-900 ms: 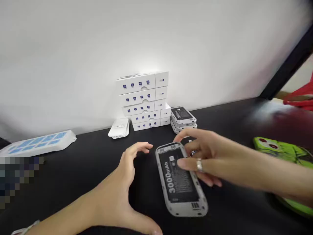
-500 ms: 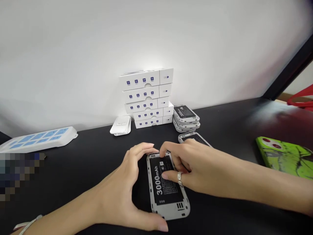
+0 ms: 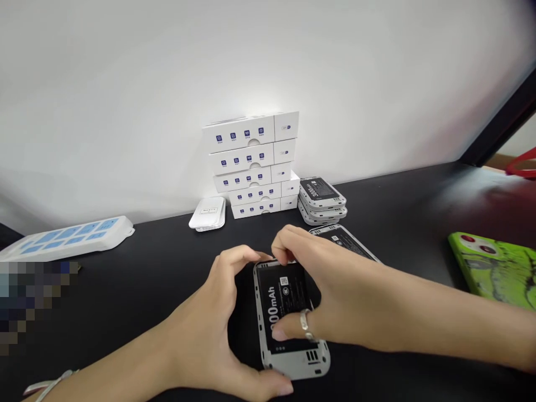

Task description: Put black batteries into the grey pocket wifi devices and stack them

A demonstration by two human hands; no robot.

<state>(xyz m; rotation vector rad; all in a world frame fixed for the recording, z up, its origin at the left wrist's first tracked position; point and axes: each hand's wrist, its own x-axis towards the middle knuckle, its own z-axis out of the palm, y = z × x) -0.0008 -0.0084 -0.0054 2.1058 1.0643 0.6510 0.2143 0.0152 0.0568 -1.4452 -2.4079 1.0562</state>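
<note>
A white-framed handheld device [image 3: 293, 367] lies on the black table, with a black 3000mAh battery [image 3: 288, 298] seated in its back. My left hand [image 3: 209, 329] spans it from the left, the thumb at the near edge and the fingertips at the far edge. Over the battery's right side arches my right hand [image 3: 322, 290], wearing a ring. Its thumb lies on the battery's lower part, while curled fingers touch the far end and hide the upper right corner. Another open-backed device [image 3: 345, 240] lies just behind my right hand, partly covered.
Behind stand several stacked white boxes [image 3: 243, 162] against the wall. White covers [image 3: 208, 213] are piled left of them, and stacked devices [image 3: 321, 196] sit right. A white-and-blue power strip [image 3: 79, 234] lies left, a green-cased phone [image 3: 498, 268] right.
My right thumb has slid nearer along the battery, now over part of the printed number. My right fingers stay at the far end. The left hand keeps its hold; the view has shifted slightly.
</note>
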